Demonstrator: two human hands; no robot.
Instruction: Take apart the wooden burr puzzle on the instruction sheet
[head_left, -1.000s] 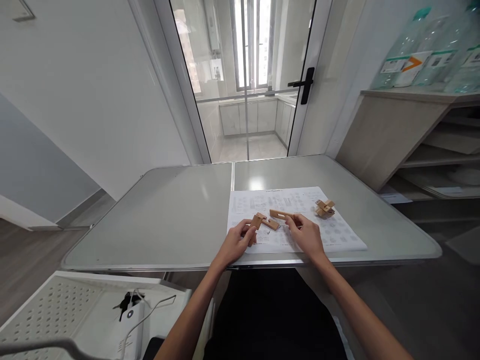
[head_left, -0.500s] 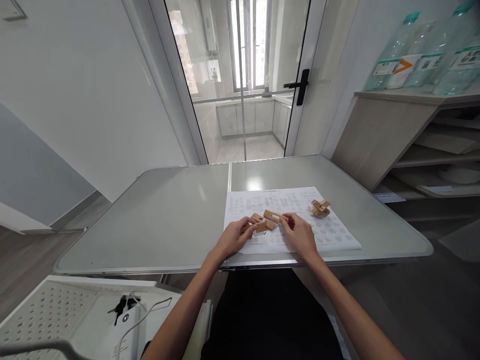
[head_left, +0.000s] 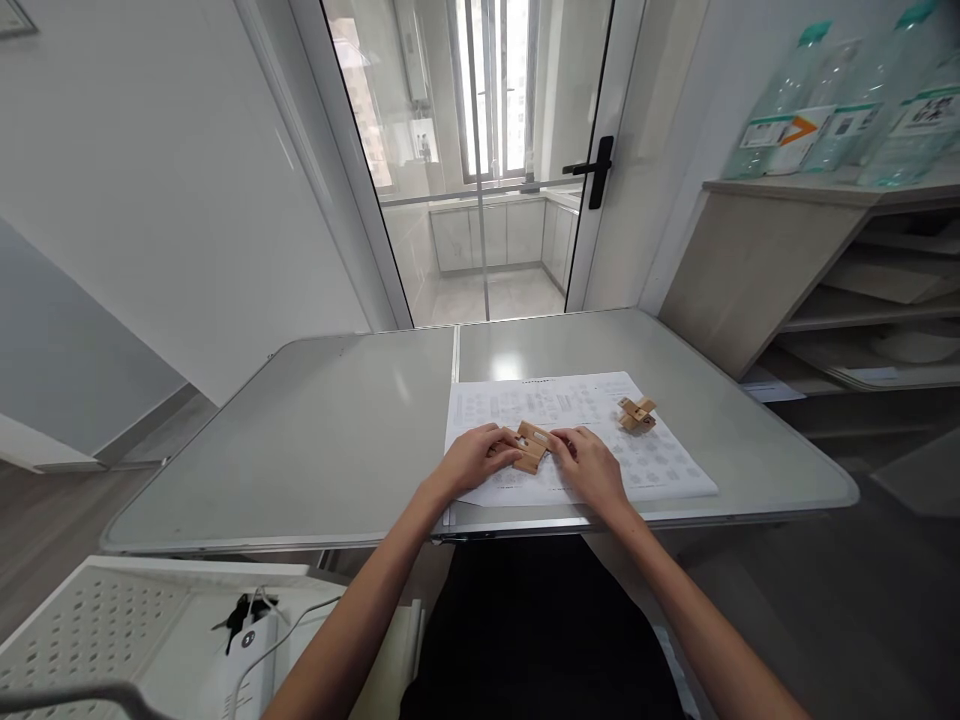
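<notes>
Several notched wooden puzzle pieces [head_left: 531, 456] lie close together on a printed paper sheet [head_left: 645, 475]. My left hand [head_left: 477, 458] is closed at their left side, thumb and fingers on the wood. From the right, my right hand [head_left: 589, 462] pinches the end of a slotted wooden puzzle piece [head_left: 534, 434], which slants across the top of the group. Fingers cover parts of the pieces, so how they fit together is hidden. An interlocked wooden puzzle [head_left: 637, 414] rests apart, near the sheet's right edge.
The sheet lies on a grey folding table [head_left: 337, 430] with a centre seam. At lower left a white basket [head_left: 135, 610] holds a power strip [head_left: 251, 660] and keys. Plastic bottles [head_left: 780, 110] stand on a shelf unit [head_left: 787, 230] at right. A glass door stands beyond.
My right hand has brought the slotted piece left and closer against the other pieces. The pieces between my hands now sit more tightly together. The view has shifted slightly.
</notes>
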